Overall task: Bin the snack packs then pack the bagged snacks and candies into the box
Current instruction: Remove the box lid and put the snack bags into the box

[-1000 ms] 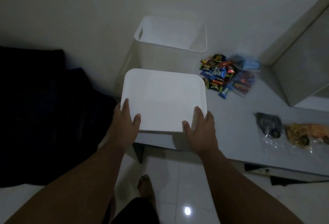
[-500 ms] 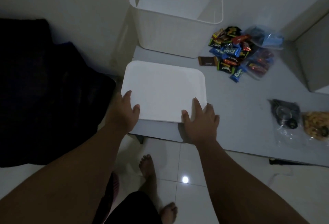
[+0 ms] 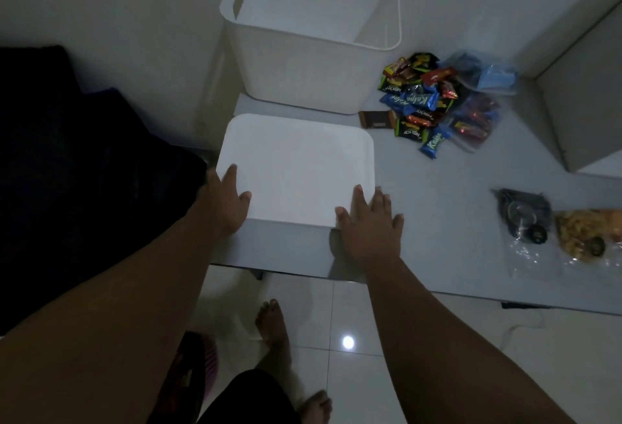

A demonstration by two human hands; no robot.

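Dim, grainy, wide-angle view; small lamp glare on floor (image 3: pixel 348 342)

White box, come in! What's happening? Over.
Left grip, right grip rest on white box, near corners. Snack packs unbinned, beside bin. Path clear.

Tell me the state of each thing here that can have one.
white bin, upright, open on top, nothing seen inside
white box, lying flat, closed side up
snack packs, loose pile beside the bin
candy bags, lying beside that pile
bagged snacks, lying flat, farther right
left hand, on box's near left corner, some fingers hidden
right hand, spread flat on near right corner
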